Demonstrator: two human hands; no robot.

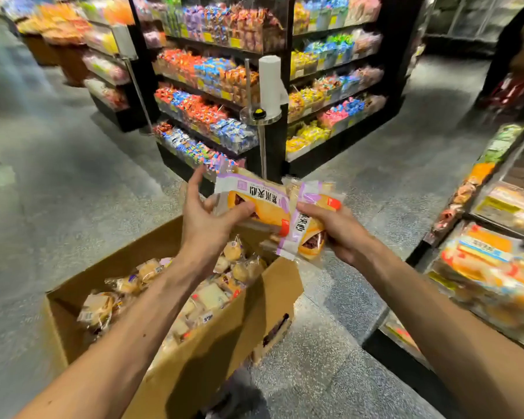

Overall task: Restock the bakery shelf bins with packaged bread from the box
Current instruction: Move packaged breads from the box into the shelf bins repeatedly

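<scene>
Above the box, my left hand [208, 220] pinches a purple-and-orange bread packet [254, 199] between thumb and fingers, with the index finger raised. Right beside it, my right hand [336, 229] grips a second packet of the same kind [307, 225], tilted downward; the two packets touch. Below them an open cardboard box [212, 346] stands on the floor, holding several wrapped bread rolls [212, 297]. The bakery shelf bins [493, 267] with orange bread packs run along the right edge.
A dark candy shelf unit [273, 86] stands straight ahead, with a roll of plastic bags on a pole [270, 83] at its corner. More candy displays [103, 55] are at the far left. Grey speckled floor [58, 192] lies left of the box.
</scene>
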